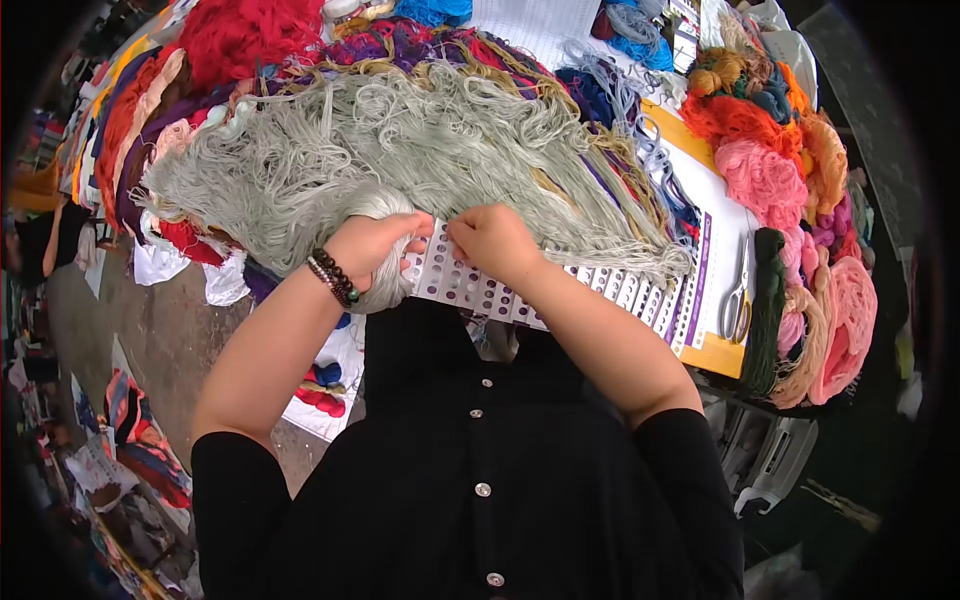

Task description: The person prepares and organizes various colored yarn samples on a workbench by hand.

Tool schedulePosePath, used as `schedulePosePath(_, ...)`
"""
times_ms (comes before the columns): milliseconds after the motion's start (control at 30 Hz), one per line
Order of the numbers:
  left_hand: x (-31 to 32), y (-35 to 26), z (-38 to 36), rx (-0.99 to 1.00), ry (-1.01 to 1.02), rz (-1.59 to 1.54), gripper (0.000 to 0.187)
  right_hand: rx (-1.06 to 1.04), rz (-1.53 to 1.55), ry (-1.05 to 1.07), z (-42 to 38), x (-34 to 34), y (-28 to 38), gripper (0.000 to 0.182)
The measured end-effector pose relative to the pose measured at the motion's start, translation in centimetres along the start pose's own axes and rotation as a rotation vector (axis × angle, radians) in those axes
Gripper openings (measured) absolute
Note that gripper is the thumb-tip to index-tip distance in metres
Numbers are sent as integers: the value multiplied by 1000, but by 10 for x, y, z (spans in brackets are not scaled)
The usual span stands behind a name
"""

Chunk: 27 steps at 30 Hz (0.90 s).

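A large loose heap of pale grey-green embroidery thread (400,140) spreads over the table in front of me. My left hand (375,248) is closed around a smooth, gathered bundle of this thread (385,203), which hangs down below the wrist. Just to its right, my right hand (495,243) is closed with its fingertips pinched at the perforated white cards (470,285). Whether it grips a card or a fine strand is too small to tell. The cards have rows of round holes and lie along the table's near edge, partly under the thread.
Scissors (739,300) lie at the right beside a purple-edged sheet (693,290). Pink skeins (765,180), orange skeins (740,125) and a dark green skein (766,310) line the right edge. Red thread (250,40) is piled at the back left. Another person's arm (52,235) shows far left.
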<state>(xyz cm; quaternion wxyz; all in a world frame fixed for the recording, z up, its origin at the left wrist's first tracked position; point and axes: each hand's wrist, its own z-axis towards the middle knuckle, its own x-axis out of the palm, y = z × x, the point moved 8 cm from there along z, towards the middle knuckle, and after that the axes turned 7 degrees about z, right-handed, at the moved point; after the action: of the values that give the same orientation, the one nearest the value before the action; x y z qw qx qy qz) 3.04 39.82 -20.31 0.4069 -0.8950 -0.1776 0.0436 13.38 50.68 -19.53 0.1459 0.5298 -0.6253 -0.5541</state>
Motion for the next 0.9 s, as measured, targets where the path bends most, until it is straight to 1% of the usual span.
schedulePosePath(33, -1, -1, 2, 13, -29, 10, 33, 10, 32, -18, 2, 1, -4, 26)
schedulePosePath(67, 5, -4, 2, 25, -26, -46, 33, 20, 64, -35, 3, 1, -6, 28)
schedulePosePath(133, 17, -3, 8, 23, 6, -124, 24, 39, 84, -32, 4, 0, -8, 29)
schedulePosePath(167, 14, -3, 17, 125, -81, -29, 27, 57, 101, -29, 5, -1, -10, 30)
schedulePosePath(200, 10, 6, 28, 123, -79, -29, 27, 59, 102, -30, 5, -1, -10, 30)
schedulePosePath(300, -5, 9, 29, -29, -246, 370, 27, 104, 193, -46, 6, -3, -13, 33)
schedulePosePath(333, 2, -3, 19, -31, -242, 373, 27, 61, 91, -56, 6, -4, -7, 33)
schedulePosePath(367, 7, -10, 10, -78, -239, 399, 27, 17, -11, -66, 7, -5, -3, 34)
schedulePosePath(400, 8, -11, 7, -125, -237, 425, 26, 20, -9, -67, 8, 0, -5, 34)
schedulePosePath(433, 5, 3, 19, -128, -237, 428, 26, -95, -163, -151, 8, 1, 0, 34)
schedulePosePath(467, 0, 17, 40, 8, -266, 372, 25, -211, -318, -234, 6, 1, 7, 34)
schedulePosePath(500, -4, 20, 50, 144, -295, 316, 23, -210, -316, -233, 5, 1, 8, 34)
schedulePosePath(533, 3, 2, 36, 172, -268, 287, 14, -167, -278, -185, 4, 1, 6, 30)
schedulePosePath(567, 1, -2, 33, 171, -267, 287, 14, -123, -241, -136, 3, 1, 4, 27)
schedulePosePath(600, -2, -11, 31, 251, -275, 432, 17, -120, -240, -134, 0, -3, 5, 27)
schedulePosePath(633, -3, -20, 27, 333, -282, 577, 21, -27, 2, -89, -2, -6, -2, 23)
schedulePosePath(667, -7, -25, 20, 398, -291, 559, 23, 64, 244, -45, -4, -4, -9, 21)
schedulePosePath(733, 1, -15, 17, 234, -80, -64, 20, 31, 249, -63, -3, -4, -14, 19)
schedulePosePath(767, 12, -27, 9, 250, 35, -157, 19, -4, 252, -79, -4, -4, -14, 18)
schedulePosePath(833, 21, -28, 8, 277, 113, -246, 22, 8, 308, -66, -1, -2, -16, 18)
schedulePosePath(900, 27, -25, 10, 303, 129, -219, 21, 27, 362, -48, -2, -3, -17, 18)
